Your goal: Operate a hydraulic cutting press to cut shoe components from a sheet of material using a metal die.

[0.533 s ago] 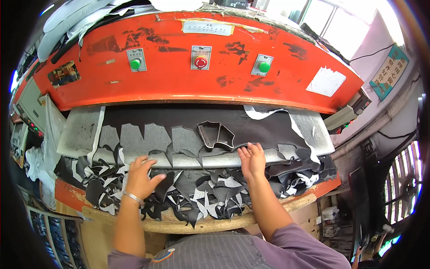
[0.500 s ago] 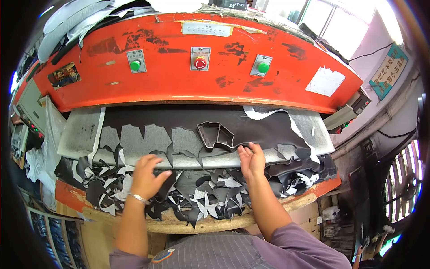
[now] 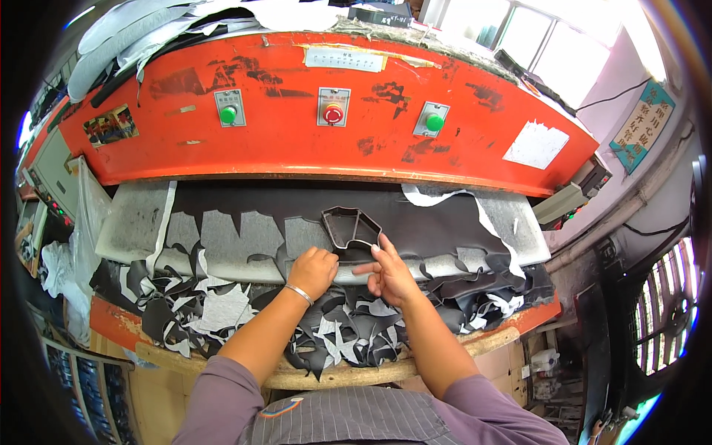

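A dark metal cutting die (image 3: pixel 351 228), an angular outline with a crossbar, stands on a dark brown leather sheet (image 3: pixel 437 219) spread over the pale cutting bed. My left hand (image 3: pixel 313 273), with a bracelet at its wrist, is closed at the sheet's ragged near edge, just below the die. What its fingers hold, if anything, is hidden. Just right of it is my right hand (image 3: pixel 391 276), open, its fingers apart and pointing left. A raised finger of it reaches the die's right corner; whether it touches cannot be told. Angular gaps notch the sheet to the left.
Beyond the bed stands a red press beam (image 3: pixel 282 148) with two green buttons and a red one. Leather scraps (image 3: pixel 341 334) heap along the near side, above a wooden rail (image 3: pixel 475 344). A grey control box (image 3: pixel 63 170) is at the left.
My left hand has moved right and up to the sheet's edge, and its fingers have closed. My right hand has shifted left and slightly down. The die sits slightly farther left in the picture.
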### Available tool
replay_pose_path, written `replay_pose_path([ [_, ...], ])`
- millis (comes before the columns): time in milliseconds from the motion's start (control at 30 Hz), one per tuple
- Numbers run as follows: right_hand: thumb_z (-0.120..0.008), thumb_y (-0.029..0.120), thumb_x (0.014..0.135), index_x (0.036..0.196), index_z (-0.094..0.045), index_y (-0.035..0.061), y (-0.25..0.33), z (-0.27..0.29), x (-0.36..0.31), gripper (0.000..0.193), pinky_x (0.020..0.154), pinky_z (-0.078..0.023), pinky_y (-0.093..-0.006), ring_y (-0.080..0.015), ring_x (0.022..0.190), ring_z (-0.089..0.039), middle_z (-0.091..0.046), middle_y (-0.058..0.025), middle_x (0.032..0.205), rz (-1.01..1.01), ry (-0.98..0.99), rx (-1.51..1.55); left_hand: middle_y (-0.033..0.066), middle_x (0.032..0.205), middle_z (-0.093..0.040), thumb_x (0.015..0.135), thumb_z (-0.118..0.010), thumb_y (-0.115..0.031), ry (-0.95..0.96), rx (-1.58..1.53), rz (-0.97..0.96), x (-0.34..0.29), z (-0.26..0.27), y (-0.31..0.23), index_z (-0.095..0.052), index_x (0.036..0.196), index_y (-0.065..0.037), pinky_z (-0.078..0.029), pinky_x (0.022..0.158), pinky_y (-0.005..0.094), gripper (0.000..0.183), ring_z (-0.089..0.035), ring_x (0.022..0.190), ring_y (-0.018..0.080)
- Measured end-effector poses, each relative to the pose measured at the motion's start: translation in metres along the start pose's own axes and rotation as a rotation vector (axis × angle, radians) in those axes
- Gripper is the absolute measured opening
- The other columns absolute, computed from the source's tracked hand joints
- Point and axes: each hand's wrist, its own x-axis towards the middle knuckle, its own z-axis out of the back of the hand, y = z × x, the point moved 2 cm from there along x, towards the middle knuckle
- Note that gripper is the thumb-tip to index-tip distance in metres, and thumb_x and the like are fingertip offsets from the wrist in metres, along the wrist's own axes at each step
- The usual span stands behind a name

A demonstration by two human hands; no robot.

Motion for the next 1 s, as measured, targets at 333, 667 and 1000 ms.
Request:
replay_pose_path([
  [333, -0.076, 0.031, 0.077, 0.141, -0.042, 0.0097, 0.046, 0.042, 0.016, 0.075, 0.087, -0.046, -0.0363, -0.0277, 0.103, -0.06, -0.061, -0.0197, 0.118, 0.658, -0.173, -1.399, 0.0054, 0.101, -0.063, 0.073, -0.07, -0.018, -0.105, -0.183, 0.13, -0.015, 0.007, -0.015, -0.067, 0.099, -0.008, -0.042, 0.085, 0.0395, 0.028, -0.055, 0.099, 0.0255],
  [667, -0.079, 0.028, 0.069, 0.136, -0.049, 0.013, 0.019, 0.071, 0.049, 0.075, 0.108, -0.028, -0.0444, -0.031, 0.123, -0.049, -0.055, -0.0159, 0.131, 0.588, 0.019, -1.381, 0.0043, 0.105, -0.056, 0.077, -0.066, -0.021, -0.038, -0.118, 0.16, -0.019, 0.004, -0.016, -0.065, 0.114, -0.011, -0.036, 0.087, 0.0399, 0.038, -0.047, 0.104, 0.0262],
  [1000, -0.078, 0.026, 0.065, 0.132, -0.051, 0.0095, 0.014, 0.077, 0.053, 0.075, 0.104, -0.032, -0.0448, -0.0308, 0.117, -0.053, -0.057, -0.0159, 0.127, 0.703, 0.013, -1.437, 0.011, 0.117, -0.061, 0.078, -0.055, -0.003, -0.098, -0.26, 0.306, 0.002, -0.012, 0.007, -0.047, 0.115, -0.004, -0.033, 0.098, 0.0436, 0.037, -0.048, 0.123, 0.0292],
])
